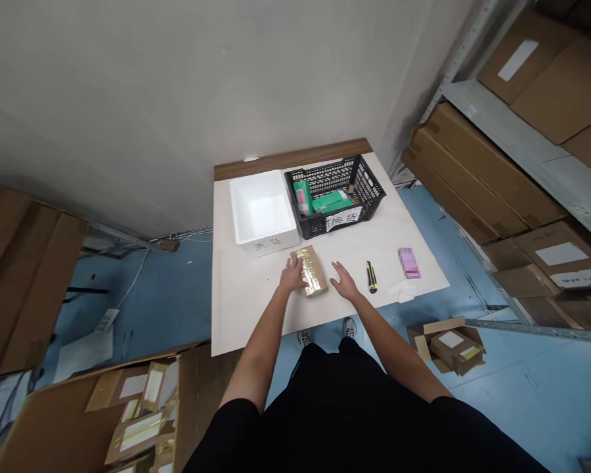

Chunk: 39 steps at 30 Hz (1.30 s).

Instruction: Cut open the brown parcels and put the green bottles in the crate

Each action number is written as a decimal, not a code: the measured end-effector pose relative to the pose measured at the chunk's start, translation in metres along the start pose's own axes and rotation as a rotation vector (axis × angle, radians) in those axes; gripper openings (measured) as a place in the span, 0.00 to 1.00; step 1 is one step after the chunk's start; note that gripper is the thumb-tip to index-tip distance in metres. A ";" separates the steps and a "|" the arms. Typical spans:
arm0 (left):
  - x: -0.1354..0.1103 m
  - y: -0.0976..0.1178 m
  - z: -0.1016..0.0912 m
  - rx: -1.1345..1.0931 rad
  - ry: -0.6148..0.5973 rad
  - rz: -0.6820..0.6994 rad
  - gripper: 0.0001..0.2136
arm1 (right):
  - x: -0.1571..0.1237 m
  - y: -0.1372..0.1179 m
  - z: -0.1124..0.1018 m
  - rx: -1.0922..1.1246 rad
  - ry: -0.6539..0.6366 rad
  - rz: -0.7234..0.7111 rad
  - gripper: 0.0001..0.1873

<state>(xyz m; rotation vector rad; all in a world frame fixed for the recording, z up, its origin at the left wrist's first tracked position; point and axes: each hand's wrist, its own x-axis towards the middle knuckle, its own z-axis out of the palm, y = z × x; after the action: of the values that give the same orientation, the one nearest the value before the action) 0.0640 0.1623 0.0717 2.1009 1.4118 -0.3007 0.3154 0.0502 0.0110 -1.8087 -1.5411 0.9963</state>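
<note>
Well to the left of the left hand, a large carton [44, 420] on the floor holds taped boxes [132, 433]. Just beyond the hand, a white foam box [270, 246] stands on the pale-topped table [243, 302].

The left hand [292, 275] lies along the near-left edge of a brown parcel [311, 268], fingers and thumb apart; whether they pinch it or merely rest there cannot be told. The parcel lies flat on the table, glossy tape [316, 280] running down its top, its right side uncovered. Keeping the left fingers at the rim, off the tape, should steady it while leaving that strip in view.

Beyond both hands, a black crate [315, 228] contains green packets [335, 200].

The right hand [343, 282] hangs to the parcel's right, fingers spread, holding nothing and apart from the cardboard. A matching hold on that free side would best balance the load and prevent a twist.

Just right of this hand lies a yellow-and-black cutter [371, 277], best given room by wrist and forearm. Farther right is a pink item [409, 263], its details blurred.
</note>
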 end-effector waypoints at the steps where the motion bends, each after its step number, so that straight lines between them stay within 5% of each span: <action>1: 0.005 0.000 -0.005 0.016 -0.040 -0.042 0.64 | 0.000 0.008 -0.013 -0.019 0.011 -0.008 0.39; 5: 0.013 0.006 -0.005 0.052 -0.045 -0.105 0.66 | -0.005 0.055 -0.067 -0.096 0.085 0.062 0.38; 10: 0.004 0.032 0.020 0.130 0.010 -0.168 0.62 | -0.011 0.114 -0.114 -0.200 0.014 0.387 0.35; 14: -0.006 0.056 0.036 0.151 0.054 -0.208 0.62 | -0.006 0.136 -0.113 -0.235 -0.128 0.568 0.40; 20: -0.010 0.076 0.041 0.096 0.014 -0.276 0.61 | 0.010 0.142 -0.089 -0.205 -0.053 0.567 0.43; 24: -0.008 0.066 0.032 0.073 -0.062 -0.212 0.57 | 0.029 0.119 -0.087 -0.111 -0.031 0.491 0.36; 29: -0.008 0.061 0.034 0.062 -0.033 -0.185 0.53 | 0.050 0.036 -0.071 0.067 -0.078 0.233 0.38; 34: -0.006 0.065 0.044 -0.041 -0.002 -0.199 0.54 | 0.055 -0.049 -0.026 -0.159 -0.278 -0.082 0.39; 39: -0.005 0.065 0.049 -0.091 0.015 -0.179 0.53 | 0.048 -0.072 0.001 -0.385 -0.310 -0.014 0.38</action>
<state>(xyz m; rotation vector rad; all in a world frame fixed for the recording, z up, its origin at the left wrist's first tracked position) 0.1272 0.1126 0.0570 1.9113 1.5953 -0.2858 0.2770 0.1102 0.0602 -1.9582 -2.0485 1.0689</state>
